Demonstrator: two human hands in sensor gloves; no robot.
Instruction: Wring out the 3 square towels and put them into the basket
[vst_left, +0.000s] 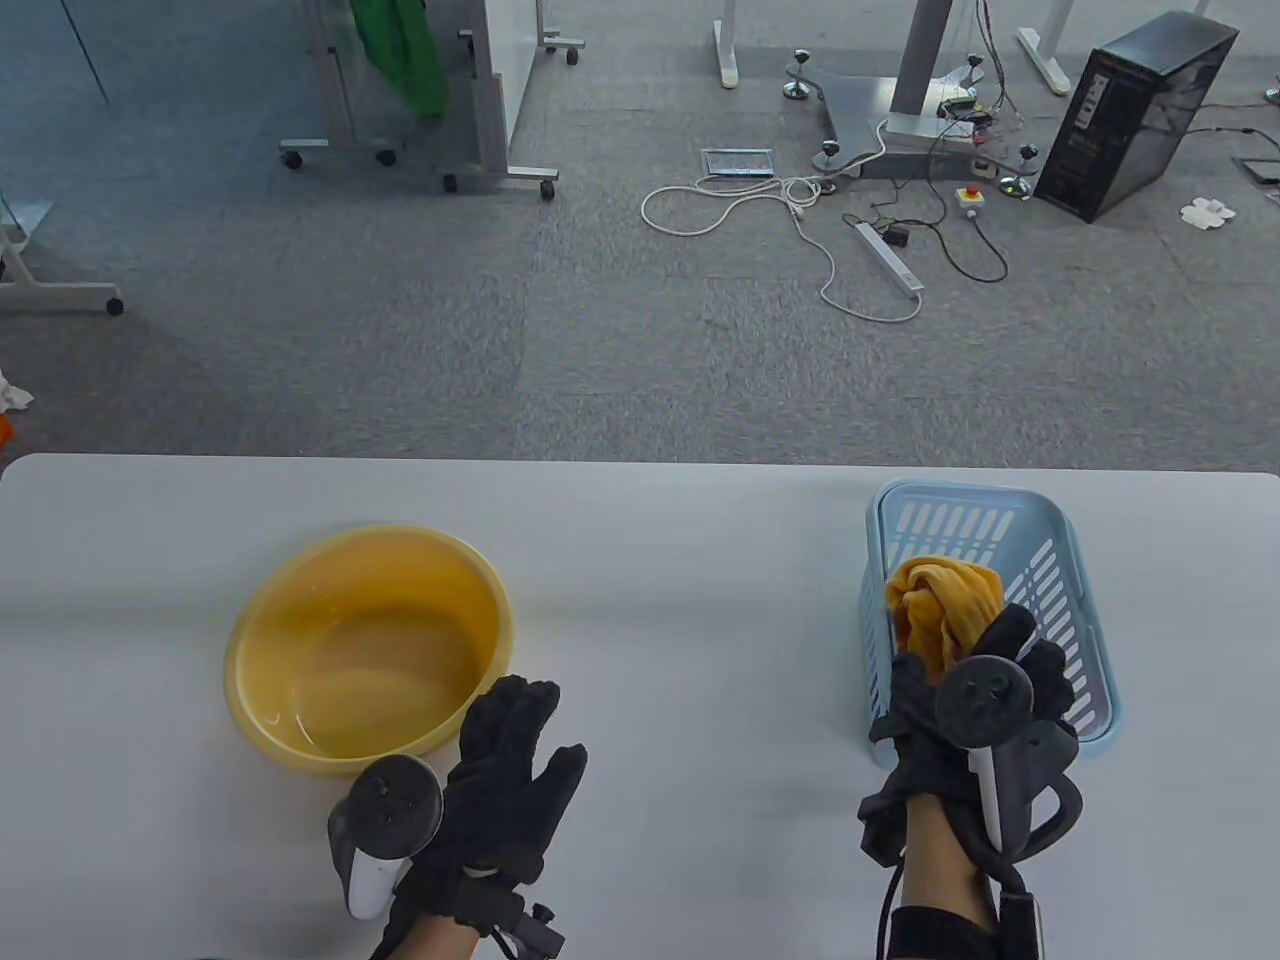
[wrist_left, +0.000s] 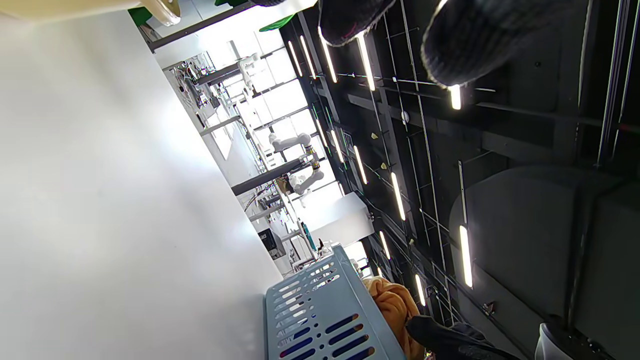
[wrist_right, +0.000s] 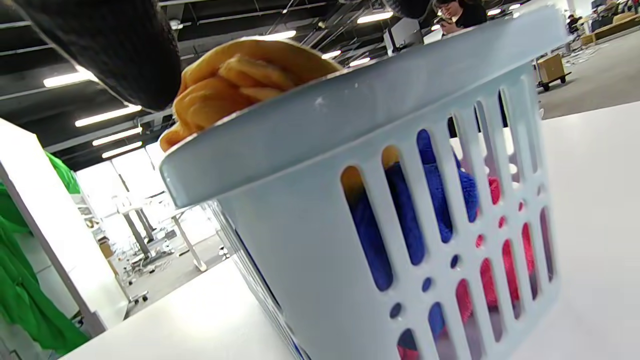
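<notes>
A twisted orange towel (vst_left: 943, 603) is held over the light blue slotted basket (vst_left: 975, 515) at the table's right. My right hand (vst_left: 985, 665) grips its near end. In the right wrist view the orange towel (wrist_right: 235, 85) rises above the basket rim (wrist_right: 350, 110), and a blue towel (wrist_right: 405, 210) and a red towel (wrist_right: 487, 285) show through the slots inside. My left hand (vst_left: 505, 760) hovers open with spread fingers just right of the yellow basin (vst_left: 365, 650), holding nothing. The left wrist view shows the basket (wrist_left: 320, 315) and orange towel (wrist_left: 395, 305) from the side.
The yellow basin holds a little water. White tabletop (vst_left: 680, 620) lies between basin and basket. Beyond the table's far edge is carpet with cables (vst_left: 800, 215), a computer tower (vst_left: 1135, 115) and wheeled frames (vst_left: 420, 150).
</notes>
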